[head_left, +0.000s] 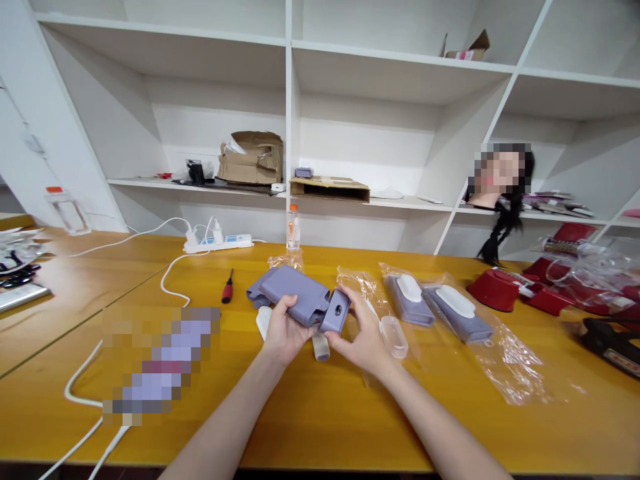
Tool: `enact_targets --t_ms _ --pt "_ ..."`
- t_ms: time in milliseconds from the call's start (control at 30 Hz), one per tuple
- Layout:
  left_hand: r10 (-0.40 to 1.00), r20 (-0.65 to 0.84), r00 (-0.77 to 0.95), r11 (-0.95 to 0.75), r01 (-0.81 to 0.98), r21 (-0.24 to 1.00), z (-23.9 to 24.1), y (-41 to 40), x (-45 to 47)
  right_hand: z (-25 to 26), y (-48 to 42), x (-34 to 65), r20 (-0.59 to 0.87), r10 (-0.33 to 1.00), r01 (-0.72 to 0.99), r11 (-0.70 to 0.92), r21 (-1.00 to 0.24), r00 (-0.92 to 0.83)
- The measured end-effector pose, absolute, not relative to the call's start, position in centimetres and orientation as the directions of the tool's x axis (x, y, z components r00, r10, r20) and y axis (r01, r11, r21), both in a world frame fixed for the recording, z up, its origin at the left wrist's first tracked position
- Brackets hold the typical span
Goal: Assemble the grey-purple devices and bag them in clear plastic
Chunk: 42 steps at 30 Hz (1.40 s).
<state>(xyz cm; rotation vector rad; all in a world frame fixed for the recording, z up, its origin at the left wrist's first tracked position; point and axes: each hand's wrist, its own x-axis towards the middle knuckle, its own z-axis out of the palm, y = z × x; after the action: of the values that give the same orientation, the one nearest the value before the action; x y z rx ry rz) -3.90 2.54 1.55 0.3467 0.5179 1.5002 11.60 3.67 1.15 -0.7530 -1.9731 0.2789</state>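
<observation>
My left hand (286, 333) is closed around a soft purple folded piece (295, 291) that looks like a padded wrap, its thumb on top. My right hand (365, 337) pinches a small purple block (334, 311) with a dark round spot on its face, held against the wrap's right end. Whether the two are joined, I cannot tell. Under my hands a pale strap end (321, 349) shows, and a white rounded piece (263, 323) lies partly hidden behind my left hand. To the right of my right hand is a small clear plastic case (394, 337).
Two bagged purple packs with white oval pieces, one nearer (409, 303) and one farther right (460, 317), lie on the table. A red-black screwdriver (227, 288), a power strip (220, 243) with white cables and a bottle (293, 230) stand left and behind. Red stands (495, 290) are at right.
</observation>
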Motion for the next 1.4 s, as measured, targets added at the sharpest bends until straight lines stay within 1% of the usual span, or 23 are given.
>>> enact_targets --t_ms 67,367,533,700,867,967,1133,1300,1400 --pt "0.993 -0.117 0.014 0.075 -0.839 0.538 1.6 2.6 -3.9 1.2 3.7 11.7 0.712 0.618 0.391 0.778 -0.492 -0.333" --pt "0.981 -0.163 -0.11 -0.009 -0.853 0.522 1.4 2.6 -3.5 1.5 3.5 11.8 0.706 0.623 0.351 0.779 -0.52 -0.337" --pt "0.984 -0.143 -0.108 -0.019 -0.855 0.518 1.4 2.5 -3.4 1.5 3.5 11.9 0.71 0.625 0.328 0.778 -0.535 -0.324" --pt "0.993 -0.096 -0.067 -0.005 -0.843 0.538 1.2 2.2 -3.1 1.1 3.7 12.1 0.708 0.634 0.347 0.769 -0.536 -0.311" --pt "0.996 -0.068 -0.056 -0.013 -0.857 0.515 1.3 2.0 -2.6 1.0 3.7 11.7 0.733 0.594 0.377 0.795 -0.474 -0.331" --pt "0.998 -0.041 -0.039 -0.013 -0.864 0.503 1.4 1.8 -2.3 1.0 3.7 11.2 0.759 0.549 0.416 0.817 -0.398 -0.351" --pt "0.997 -0.057 -0.056 -0.02 -0.865 0.502 1.1 1.6 -2.0 0.8 3.8 11.2 0.798 0.463 0.439 0.853 -0.283 -0.386" --pt "0.995 -0.067 -0.078 -0.033 -0.857 0.514 1.2 1.2 -1.8 0.7 3.7 11.3 0.777 0.469 0.44 0.854 -0.277 -0.42" --pt "0.997 -0.047 -0.065 -0.031 -0.85 0.526 1.1 1.2 -1.8 0.9 3.5 11.3 0.78 0.46 0.442 0.857 -0.265 -0.423"
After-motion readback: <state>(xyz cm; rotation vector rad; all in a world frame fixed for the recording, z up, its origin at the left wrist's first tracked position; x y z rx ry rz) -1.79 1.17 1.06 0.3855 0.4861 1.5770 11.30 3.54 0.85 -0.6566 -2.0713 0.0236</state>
